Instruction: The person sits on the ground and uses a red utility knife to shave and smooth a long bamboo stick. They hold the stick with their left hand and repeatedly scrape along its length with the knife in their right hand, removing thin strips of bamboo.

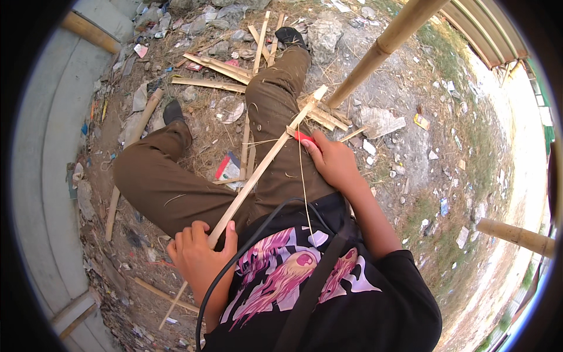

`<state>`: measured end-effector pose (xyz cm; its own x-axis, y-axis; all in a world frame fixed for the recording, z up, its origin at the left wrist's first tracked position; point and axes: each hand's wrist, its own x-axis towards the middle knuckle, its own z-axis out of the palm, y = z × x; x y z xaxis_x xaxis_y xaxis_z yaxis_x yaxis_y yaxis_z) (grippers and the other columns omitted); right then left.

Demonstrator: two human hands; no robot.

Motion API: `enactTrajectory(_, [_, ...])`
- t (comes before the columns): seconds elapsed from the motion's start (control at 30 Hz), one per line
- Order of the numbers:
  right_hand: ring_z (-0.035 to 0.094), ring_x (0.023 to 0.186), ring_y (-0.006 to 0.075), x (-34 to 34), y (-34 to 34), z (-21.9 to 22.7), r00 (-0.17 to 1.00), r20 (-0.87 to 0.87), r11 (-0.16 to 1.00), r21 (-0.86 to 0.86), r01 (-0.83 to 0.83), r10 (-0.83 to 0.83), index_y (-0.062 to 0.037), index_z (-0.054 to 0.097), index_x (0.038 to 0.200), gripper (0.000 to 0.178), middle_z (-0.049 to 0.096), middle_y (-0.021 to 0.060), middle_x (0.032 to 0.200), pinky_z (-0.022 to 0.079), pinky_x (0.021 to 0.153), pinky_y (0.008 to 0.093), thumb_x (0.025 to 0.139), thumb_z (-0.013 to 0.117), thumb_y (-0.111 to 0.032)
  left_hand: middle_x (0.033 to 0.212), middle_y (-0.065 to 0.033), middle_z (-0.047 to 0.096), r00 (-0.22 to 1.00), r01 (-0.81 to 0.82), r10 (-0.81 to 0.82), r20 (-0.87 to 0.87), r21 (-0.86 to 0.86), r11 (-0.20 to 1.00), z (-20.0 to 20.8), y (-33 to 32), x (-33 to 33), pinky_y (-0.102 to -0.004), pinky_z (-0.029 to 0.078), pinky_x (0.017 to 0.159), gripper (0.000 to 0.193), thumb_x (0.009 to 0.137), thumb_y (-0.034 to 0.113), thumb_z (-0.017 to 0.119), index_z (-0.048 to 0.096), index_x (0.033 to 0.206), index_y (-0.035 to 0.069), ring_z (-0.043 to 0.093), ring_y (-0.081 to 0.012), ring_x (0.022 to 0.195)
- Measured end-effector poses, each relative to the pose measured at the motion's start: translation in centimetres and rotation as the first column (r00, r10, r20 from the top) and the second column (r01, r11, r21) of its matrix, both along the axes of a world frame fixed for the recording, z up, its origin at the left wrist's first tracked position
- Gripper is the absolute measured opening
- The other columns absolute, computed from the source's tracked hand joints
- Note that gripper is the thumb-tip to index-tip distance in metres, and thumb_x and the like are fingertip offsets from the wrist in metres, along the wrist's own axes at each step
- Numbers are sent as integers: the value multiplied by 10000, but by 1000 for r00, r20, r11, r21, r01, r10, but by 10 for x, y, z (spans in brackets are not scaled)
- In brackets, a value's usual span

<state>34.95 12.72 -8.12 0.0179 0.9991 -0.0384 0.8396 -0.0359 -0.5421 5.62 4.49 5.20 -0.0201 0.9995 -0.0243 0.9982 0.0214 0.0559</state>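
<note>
A long, pale split bamboo strip (264, 167) runs slantwise over my lap, from lower left to upper right. My left hand (198, 255) is wrapped round its lower part, thumb along the near side. In the fingers of my right hand (334, 161) is a red-handled knife (302, 137); its short blade lies against the strip's upper part, above my right thigh. Most of the handle is hidden by the fingers. A thin bamboo shaving (304, 188) hangs from near the blade down to my black shirt. More curls of shaving lie on my brown trousers.
Several split bamboo pieces (214, 69) lie ahead around my outstretched foot. A bamboo pole (381, 50) rises at the upper right, another (516, 236) at the right. A grey wall (47, 176) stands on the left. Litter and stones cover the dirt ground. A dark cable (234, 258) crosses my front.
</note>
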Motion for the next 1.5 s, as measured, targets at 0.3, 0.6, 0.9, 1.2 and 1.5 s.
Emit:
enactTrajectory(0.3, [695,734,468,2,-3,1,997,-43,997,-46,58,-60,-62,540,1070,426,698,236,756,520,660,577,1068,533,-487,795,-167,637,885,293,-98,454,-382,877,-66,97,62,-468,493,741,477,1042,453,621,596,992,-20,597,-369,716])
enactTrajectory(0.6, [707,743,418,15,36,-4,980,-197,999,-34,-12,5,-53,686,859,347,699,199,740,549,683,524,829,722,-396,633,43,407,242,342,606,758,-651,678,-91,81,37,-270,306,480,458,1128,435,509,528,855,68,368,-51,523])
enactTrajectory(0.9, [632,541,428,-46,103,-24,975,-64,858,466,218,-213,-61,685,716,432,628,199,595,501,547,528,1046,622,-333,631,48,400,40,229,652,757,-642,732,-53,73,50,-247,238,413,403,1128,447,500,495,911,107,322,-44,458])
enactTrajectory(1.2, [697,619,430,-67,119,-31,957,-6,922,269,279,-288,-28,730,733,500,702,222,691,545,592,541,1078,498,-306,618,46,412,13,88,636,772,-634,768,-69,86,58,-252,233,395,387,1126,428,505,486,887,124,327,-47,424])
enactTrajectory(1.5, [709,783,456,-72,118,-20,981,4,973,130,193,-195,-25,747,851,418,724,242,810,561,744,544,1056,528,-316,623,56,409,-76,83,640,764,-635,768,-75,74,52,-249,218,394,389,1124,433,509,475,873,137,314,-40,427])
